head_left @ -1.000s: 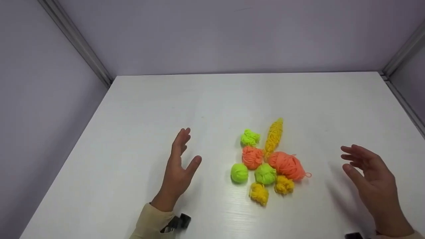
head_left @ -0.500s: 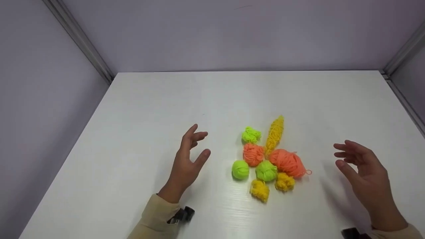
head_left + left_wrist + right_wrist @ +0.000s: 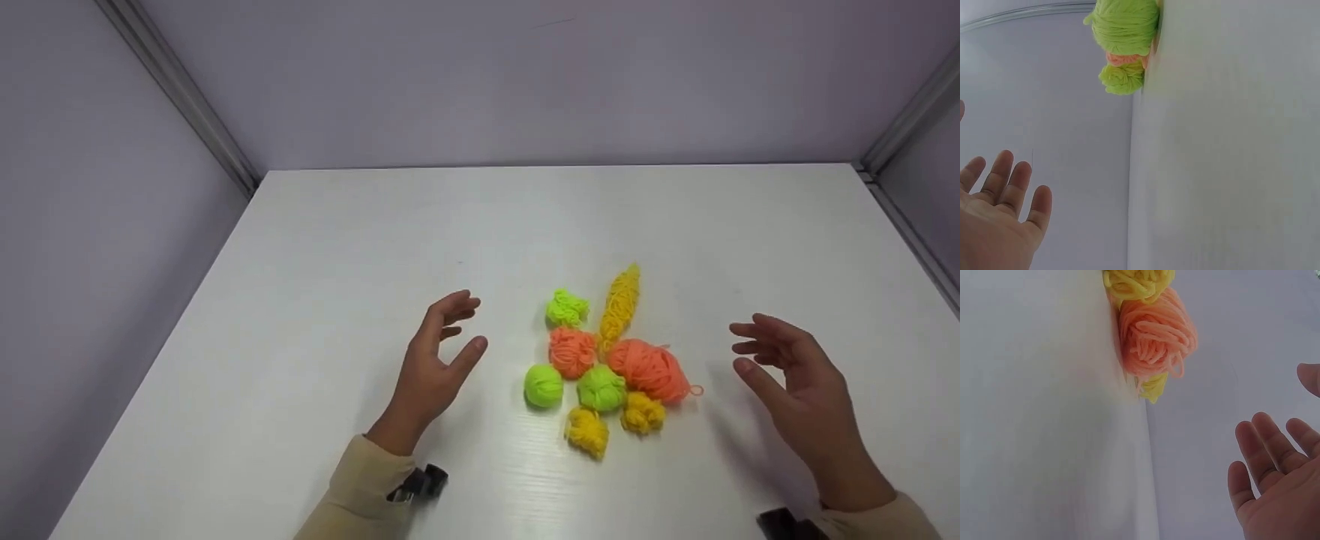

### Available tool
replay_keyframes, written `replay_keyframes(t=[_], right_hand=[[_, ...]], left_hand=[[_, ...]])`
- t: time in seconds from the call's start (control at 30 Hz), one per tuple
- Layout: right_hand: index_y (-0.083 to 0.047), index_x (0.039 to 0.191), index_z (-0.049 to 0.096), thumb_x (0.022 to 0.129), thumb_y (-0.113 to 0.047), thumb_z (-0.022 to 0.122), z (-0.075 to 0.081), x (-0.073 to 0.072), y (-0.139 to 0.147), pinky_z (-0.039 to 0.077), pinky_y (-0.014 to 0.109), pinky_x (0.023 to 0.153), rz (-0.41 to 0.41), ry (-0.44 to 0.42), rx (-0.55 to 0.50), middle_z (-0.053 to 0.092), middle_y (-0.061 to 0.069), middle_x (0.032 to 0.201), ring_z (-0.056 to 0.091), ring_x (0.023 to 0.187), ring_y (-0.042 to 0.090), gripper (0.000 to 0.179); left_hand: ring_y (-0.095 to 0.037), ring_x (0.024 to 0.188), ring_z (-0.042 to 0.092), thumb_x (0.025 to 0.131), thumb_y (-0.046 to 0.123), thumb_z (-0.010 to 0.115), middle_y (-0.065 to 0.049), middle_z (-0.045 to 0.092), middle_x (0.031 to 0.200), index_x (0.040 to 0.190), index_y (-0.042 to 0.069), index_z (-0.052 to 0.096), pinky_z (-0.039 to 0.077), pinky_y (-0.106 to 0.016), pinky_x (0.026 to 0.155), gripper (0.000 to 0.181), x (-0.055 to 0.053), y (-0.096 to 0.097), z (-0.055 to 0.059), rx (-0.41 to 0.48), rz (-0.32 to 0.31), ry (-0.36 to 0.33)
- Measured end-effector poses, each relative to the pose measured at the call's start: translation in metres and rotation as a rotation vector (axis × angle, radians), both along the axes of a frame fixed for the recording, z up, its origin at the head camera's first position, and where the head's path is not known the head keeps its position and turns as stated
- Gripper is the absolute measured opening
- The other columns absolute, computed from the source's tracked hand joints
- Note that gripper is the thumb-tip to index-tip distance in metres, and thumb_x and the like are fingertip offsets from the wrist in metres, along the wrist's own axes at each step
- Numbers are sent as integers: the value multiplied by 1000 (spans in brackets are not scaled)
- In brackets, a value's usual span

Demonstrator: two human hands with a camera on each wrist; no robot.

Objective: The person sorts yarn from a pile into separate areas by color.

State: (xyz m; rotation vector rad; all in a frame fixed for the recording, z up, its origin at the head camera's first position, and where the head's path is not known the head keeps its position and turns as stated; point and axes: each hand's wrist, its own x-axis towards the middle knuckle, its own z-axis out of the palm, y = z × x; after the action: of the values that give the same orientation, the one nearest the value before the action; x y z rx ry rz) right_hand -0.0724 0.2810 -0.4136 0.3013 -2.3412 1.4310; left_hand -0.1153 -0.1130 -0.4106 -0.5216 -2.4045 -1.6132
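Several balls of yarn lie clustered on the white table. Among them are a long yellow yarn bundle (image 3: 620, 304), a large coral yarn ball (image 3: 651, 369) with a loose loop, and a smaller coral ball (image 3: 572, 352). Green balls (image 3: 543, 385) (image 3: 1126, 25) sit on the left side and in the middle, and two small yellow balls (image 3: 587, 432) lie nearest the person. My left hand (image 3: 433, 371) hovers left of the cluster, fingers relaxed, holding nothing. To the right, my right hand (image 3: 799, 390) is likewise raised above the table with loosely bent fingers and nothing in them.
The white tabletop (image 3: 360, 240) reaches back to a pale wall (image 3: 480, 90). Side panels with metal corner posts (image 3: 180, 97) enclose it at left and right. Small black devices (image 3: 424, 481) are strapped at both wrists.
Both hands have moved inward toward the yarn, the left one rightward and the right one leftward. The yarn balls keep their places on the table.
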Motion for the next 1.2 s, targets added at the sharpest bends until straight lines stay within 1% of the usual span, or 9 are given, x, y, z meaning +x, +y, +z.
replay_keyframes(t=[0.13,0.27,0.43,0.57,0.73,0.9,1.07,1.13,1.2], right_hand=[[-1,134,42,82,12,61,3,-2,-4,40,16,85,0,26,20,57,17,119,57,100,15,56],[0,134,42,82,13,60,5,-4,-7,40,16,85,14,33,15,57,18,118,57,99,15,56],[-3,135,42,83,11,61,3,-5,-10,39,16,85,17,17,38,57,16,119,56,98,15,57],[-6,135,42,84,6,62,4,-6,-12,39,15,85,11,-3,50,57,13,120,56,99,14,56],[-4,134,43,84,8,61,8,-10,-14,40,15,85,30,20,42,57,15,119,56,99,15,55],[-3,132,44,84,9,60,16,-7,-23,40,15,85,46,23,47,57,17,118,56,97,16,52],[-2,131,46,86,6,60,31,-1,-35,40,14,85,51,8,57,57,17,117,55,96,16,48],[-3,130,47,86,4,60,32,-1,-37,40,14,85,46,2,61,57,16,117,55,96,15,46],[-3,128,49,87,3,60,28,-4,-36,39,14,84,41,0,67,57,14,117,55,96,15,43]], left_hand=[[-9,118,45,91,20,60,6,49,130,137,24,38,39,-37,96,51,-2,4,2,18,-12,1],[-9,117,46,92,25,59,7,49,129,136,24,39,40,-37,95,48,-2,7,2,24,-17,-4],[-10,117,47,92,33,57,7,49,130,133,24,44,41,-37,94,44,-3,11,0,29,-26,-14],[-10,117,48,92,32,57,10,49,129,132,23,45,41,-36,94,43,-3,14,-1,34,-30,-24],[-11,116,48,92,30,58,10,49,129,132,18,46,41,-37,94,43,-5,17,0,39,-33,-29],[-10,116,48,92,28,58,10,50,128,131,22,47,41,-36,93,41,-4,19,-1,37,-27,-42],[-10,115,49,92,30,58,11,51,127,129,20,48,42,-35,92,40,-6,23,-1,42,-29,-55],[-9,114,49,92,32,58,12,51,126,128,21,49,42,-35,92,39,-6,24,0,41,-29,-60],[-8,113,49,91,33,58,13,52,124,126,23,50,42,-35,91,37,-7,25,1,34,-27,-61]])
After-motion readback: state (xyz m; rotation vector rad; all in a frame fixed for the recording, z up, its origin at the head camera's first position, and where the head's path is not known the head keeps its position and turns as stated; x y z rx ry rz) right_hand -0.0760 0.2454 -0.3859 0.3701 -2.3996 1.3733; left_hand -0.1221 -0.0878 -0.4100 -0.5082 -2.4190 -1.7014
